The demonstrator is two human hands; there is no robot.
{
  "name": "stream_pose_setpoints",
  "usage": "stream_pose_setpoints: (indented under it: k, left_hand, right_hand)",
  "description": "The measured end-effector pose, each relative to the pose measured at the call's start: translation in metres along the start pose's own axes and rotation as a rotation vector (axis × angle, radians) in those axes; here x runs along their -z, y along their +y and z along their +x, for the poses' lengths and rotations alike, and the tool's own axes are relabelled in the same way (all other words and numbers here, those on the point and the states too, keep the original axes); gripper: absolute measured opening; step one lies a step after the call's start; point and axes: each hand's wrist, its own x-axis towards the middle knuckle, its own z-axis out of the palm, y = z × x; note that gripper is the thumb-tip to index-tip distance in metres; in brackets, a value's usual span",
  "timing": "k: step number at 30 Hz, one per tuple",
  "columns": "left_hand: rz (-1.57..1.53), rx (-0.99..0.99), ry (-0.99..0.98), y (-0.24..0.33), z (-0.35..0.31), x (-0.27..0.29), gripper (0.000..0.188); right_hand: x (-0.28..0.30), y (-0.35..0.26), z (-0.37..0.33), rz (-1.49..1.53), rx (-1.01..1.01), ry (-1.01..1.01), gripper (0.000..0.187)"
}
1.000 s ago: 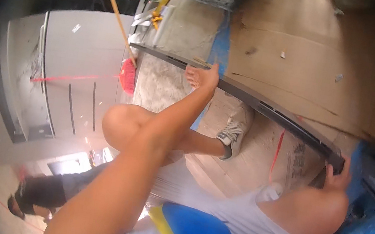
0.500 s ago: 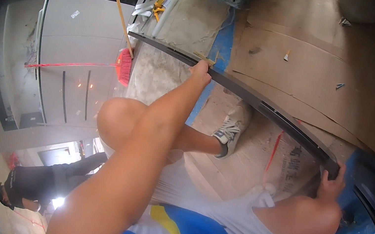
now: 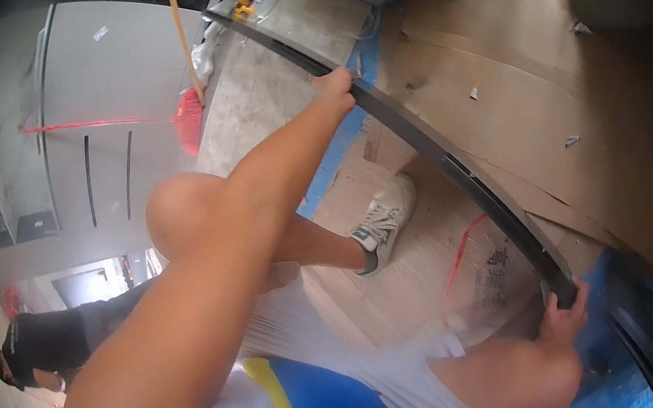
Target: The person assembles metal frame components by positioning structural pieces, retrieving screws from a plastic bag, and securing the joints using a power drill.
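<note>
A long, narrow dark grey metal profile [image 3: 406, 126] with slots along its face slants across the view, from upper left down to the right. My left hand [image 3: 335, 86] is closed around it left of its middle; some of the fingers are hidden behind it. At its near right end my right hand [image 3: 566, 314] grips the tip, thumb on the near side. Between my arms are my bent knee and a light sneaker [image 3: 385, 214] planted on the cardboard below the profile.
Cardboard sheets [image 3: 518, 107] cover the floor ahead, with small scraps on them. A red broom [image 3: 189, 120] stands at the left by grey panels [image 3: 106, 69]. Blue sheeting and a dark object [image 3: 646, 326] lie right. Another person [image 3: 49, 343] is at lower left.
The profile's left end has swung farther away and up, with my left hand on it. My right hand keeps hold of the other end. The whole view has shifted slightly.
</note>
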Motion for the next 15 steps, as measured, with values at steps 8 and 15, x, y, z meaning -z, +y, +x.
stream_pose_setpoints:
  k: [8, 15]
  left_hand:
    - [0.085, 0.043, 0.205, -0.017, -0.016, 0.055, 0.044]
    - [0.066, 0.057, 0.068, -0.019, -0.039, 0.051, 0.070]
  right_hand:
    - [-0.002, -0.002, 0.001, 0.115, 0.105, 0.052, 0.049]
    - [0.002, -0.013, 0.000, 0.103, 0.081, 0.060, 0.045]
